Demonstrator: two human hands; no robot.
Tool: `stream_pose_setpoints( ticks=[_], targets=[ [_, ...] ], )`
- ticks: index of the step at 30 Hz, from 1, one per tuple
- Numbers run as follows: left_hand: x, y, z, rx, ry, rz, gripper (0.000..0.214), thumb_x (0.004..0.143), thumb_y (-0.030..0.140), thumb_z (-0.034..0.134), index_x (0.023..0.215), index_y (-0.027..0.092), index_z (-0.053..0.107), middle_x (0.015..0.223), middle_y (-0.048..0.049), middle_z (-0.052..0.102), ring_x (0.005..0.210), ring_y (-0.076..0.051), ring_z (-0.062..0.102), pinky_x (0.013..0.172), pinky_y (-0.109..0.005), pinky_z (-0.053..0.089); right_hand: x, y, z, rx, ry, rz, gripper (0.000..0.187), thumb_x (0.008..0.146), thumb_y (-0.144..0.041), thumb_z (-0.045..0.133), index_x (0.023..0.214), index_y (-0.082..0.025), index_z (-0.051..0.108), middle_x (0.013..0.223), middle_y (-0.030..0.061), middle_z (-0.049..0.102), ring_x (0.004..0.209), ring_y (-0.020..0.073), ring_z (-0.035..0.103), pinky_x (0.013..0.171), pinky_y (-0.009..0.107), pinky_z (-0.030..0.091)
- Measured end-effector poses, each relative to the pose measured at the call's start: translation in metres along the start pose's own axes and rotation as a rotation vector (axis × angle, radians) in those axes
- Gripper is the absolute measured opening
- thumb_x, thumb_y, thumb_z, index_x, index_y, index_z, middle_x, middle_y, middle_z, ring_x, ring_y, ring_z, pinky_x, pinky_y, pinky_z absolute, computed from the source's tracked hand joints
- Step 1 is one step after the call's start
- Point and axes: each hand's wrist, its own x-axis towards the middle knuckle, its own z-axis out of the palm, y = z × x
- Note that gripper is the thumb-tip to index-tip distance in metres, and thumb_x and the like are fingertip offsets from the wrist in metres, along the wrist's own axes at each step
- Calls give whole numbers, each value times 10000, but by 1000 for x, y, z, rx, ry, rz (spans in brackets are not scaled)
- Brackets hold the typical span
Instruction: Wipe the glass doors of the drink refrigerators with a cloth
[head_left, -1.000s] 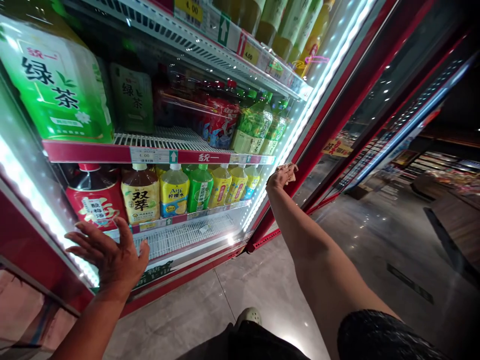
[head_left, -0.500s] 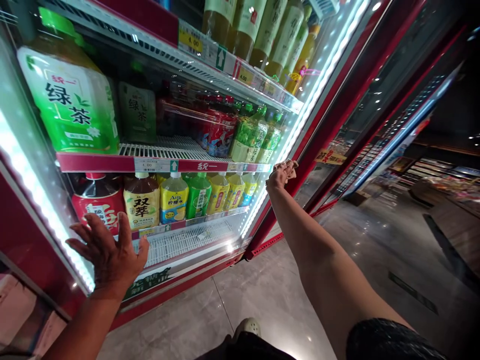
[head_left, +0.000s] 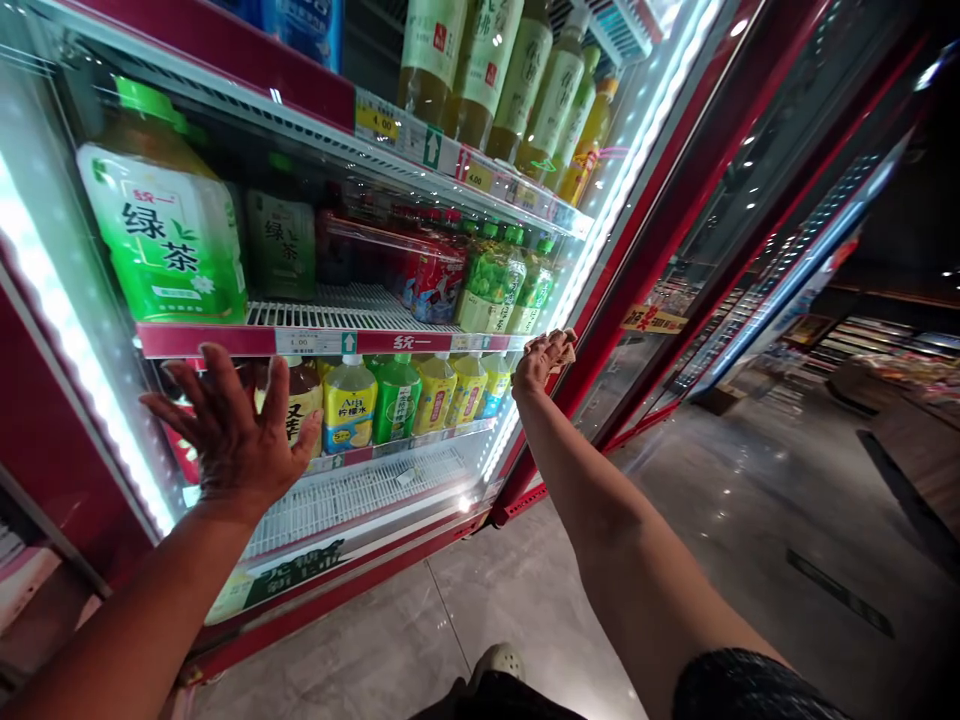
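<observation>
My left hand (head_left: 240, 430) is spread with its fingers apart in front of the lower shelf of a lit drinks cooler; it holds nothing, and I cannot tell whether it touches the glass. Behind it, a red-labelled bottle and a cream-labelled bottle (head_left: 300, 405) are partly hidden. My right hand (head_left: 541, 362) is at the cooler's right edge, its fingers over a crumpled tan cloth (head_left: 568, 345). Beside that hand are the red door frame (head_left: 592, 350) and a bright light strip (head_left: 592, 245).
A large green tea bottle (head_left: 169, 245) stands on the middle shelf at left. Tall bottles (head_left: 480, 60) fill part of the upper shelf. Below are yellow bottles (head_left: 351, 400) and a wire rack (head_left: 375, 490). Another red-framed cooler door (head_left: 720, 240) stands right, above a shiny tiled floor (head_left: 675, 500).
My left hand has moved up and slightly right across the cooler front. My right hand, with the cloth, appears slightly farther left as the view shifts.
</observation>
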Motion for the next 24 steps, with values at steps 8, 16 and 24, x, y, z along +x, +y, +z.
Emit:
stream_pose_setpoints(
  ticks=[8,16,24],
  targets=[
    [2,-2,9,-38,-49,8,1063,882,405,690,1647,373,-47,1693,-33,-294,1540,-410,-287,1128,-707,-289,-24,-27,5,-32,105,365,678,1044,-384,167,1673,-150,77,1742,181,85,1627,200,59,1297,548,101],
    [1,-4,11,41,-37,63,1023,933,455,633,1644,350,-95,1695,-97,-279,1537,-393,-306,1118,-749,-246,-55,-71,3,-45,47,269,634,1035,-297,236,1650,-142,220,1744,133,149,1626,170,59,1312,502,138],
    [0,-6,15,36,-35,54,1035,927,480,646,1635,364,-99,1702,-126,-243,1538,-407,-288,1105,-804,-196,-71,-110,15,-48,34,343,656,1050,-367,226,1666,-164,129,1737,203,110,1624,263,107,1252,670,172]
  ],
)
